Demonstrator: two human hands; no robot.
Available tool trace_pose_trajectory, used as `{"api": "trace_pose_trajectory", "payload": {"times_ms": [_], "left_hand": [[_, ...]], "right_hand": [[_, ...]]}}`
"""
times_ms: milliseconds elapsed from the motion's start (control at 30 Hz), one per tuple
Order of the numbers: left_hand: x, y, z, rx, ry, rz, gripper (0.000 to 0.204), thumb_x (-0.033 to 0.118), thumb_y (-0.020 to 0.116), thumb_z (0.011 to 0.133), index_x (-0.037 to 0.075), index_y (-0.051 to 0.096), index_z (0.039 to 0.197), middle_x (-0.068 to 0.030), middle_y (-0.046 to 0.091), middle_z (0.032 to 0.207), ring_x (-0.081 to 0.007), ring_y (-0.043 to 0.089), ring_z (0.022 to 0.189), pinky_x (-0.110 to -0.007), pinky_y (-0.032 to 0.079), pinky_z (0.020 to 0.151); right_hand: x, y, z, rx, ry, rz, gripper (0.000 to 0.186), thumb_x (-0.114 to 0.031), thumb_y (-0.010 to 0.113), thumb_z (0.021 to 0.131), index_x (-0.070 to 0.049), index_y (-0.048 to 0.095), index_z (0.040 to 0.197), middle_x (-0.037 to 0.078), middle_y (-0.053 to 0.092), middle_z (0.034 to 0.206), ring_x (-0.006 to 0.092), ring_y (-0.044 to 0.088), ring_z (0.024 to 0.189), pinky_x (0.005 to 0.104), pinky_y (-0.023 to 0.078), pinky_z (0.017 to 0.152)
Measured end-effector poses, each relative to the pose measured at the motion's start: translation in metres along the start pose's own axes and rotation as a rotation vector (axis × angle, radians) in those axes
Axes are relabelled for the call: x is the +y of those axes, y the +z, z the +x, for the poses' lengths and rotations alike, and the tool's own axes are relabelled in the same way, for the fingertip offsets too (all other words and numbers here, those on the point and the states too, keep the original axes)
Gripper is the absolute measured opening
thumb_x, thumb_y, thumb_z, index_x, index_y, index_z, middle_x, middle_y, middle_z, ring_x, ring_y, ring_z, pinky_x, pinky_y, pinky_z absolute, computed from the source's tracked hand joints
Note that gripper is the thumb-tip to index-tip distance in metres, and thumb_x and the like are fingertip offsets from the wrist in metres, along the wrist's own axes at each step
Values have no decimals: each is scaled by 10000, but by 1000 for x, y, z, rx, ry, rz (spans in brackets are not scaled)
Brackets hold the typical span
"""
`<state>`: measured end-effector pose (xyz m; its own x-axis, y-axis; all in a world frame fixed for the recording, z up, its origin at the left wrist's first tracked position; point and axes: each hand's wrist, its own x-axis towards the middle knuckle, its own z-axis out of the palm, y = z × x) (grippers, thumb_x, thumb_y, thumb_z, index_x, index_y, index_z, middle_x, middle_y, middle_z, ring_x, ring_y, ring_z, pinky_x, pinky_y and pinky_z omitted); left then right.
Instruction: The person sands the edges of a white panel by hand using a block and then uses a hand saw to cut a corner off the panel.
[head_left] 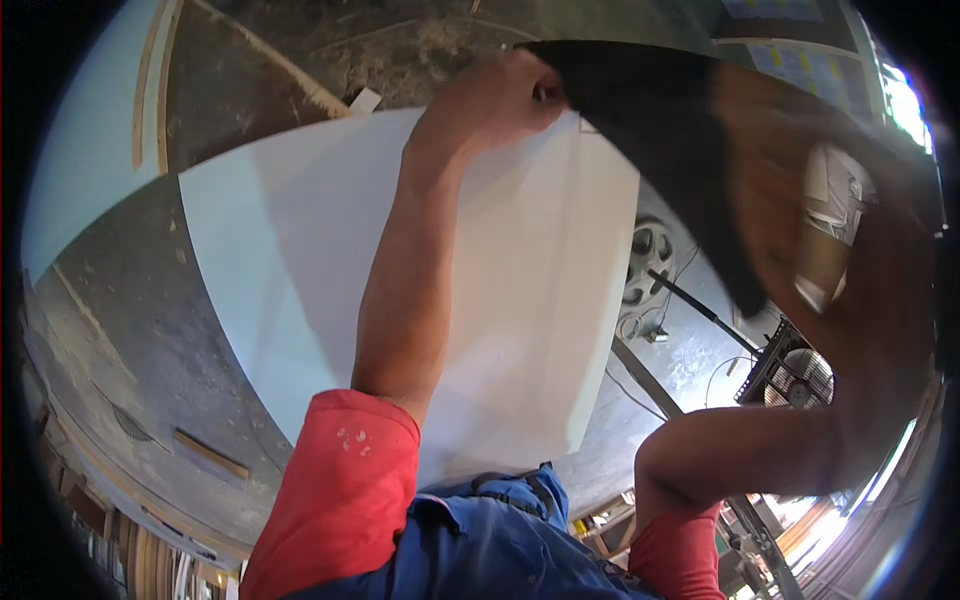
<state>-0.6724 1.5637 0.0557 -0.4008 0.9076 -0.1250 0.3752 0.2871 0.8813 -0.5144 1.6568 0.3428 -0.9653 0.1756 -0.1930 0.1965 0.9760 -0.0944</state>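
My left hand [510,95] reaches over the far edge of a large white panel [520,300]. Its fingers are closed on the corner of a thin dark sheet [655,105], which slants off to the right above the panel. On the right, my right arm bends up close to the camera. My right hand [790,170] is smeared by motion at the brown, blurred end of the dark sheet, so its fingers cannot be made out. Beside it shows a white and tan object [833,230] whose kind I cannot tell.
Right of the panel stand a round spoked metal piece [650,262], a dark bar [695,297] and a caged fan [800,380]. A wood strip [212,453] lies on the grey floor at left. A pale blue panel [90,140] rises at far left.
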Motion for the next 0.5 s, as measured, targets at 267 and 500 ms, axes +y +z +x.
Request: {"api": "trace_pose_trajectory", "payload": {"times_ms": [267, 500], "left_hand": [[-13, 3, -4, -43, -56, -60, 235, 201, 635, 827, 83, 752, 992, -121, 732, 859, -263, 684, 774, -385, 532, 722], [5, -1, 0, -27, -67, -42, 237, 219, 609, 822, 121, 766, 970, -116, 738, 890, -286, 707, 814, -392, 551, 752]], "right_hand": [[-26, 61, 66, 235, 705, 476, 255, -260, 634, 975, -69, 624, 1144, 153, 520, 1336, 202, 570, 1148, 371, 518, 941], [27, 11, 8, 141, -80, -210, 301, -276, 701, 824, -9, 647, 949, 172, 655, 897, 329, 649, 822, 405, 486, 800]]}}
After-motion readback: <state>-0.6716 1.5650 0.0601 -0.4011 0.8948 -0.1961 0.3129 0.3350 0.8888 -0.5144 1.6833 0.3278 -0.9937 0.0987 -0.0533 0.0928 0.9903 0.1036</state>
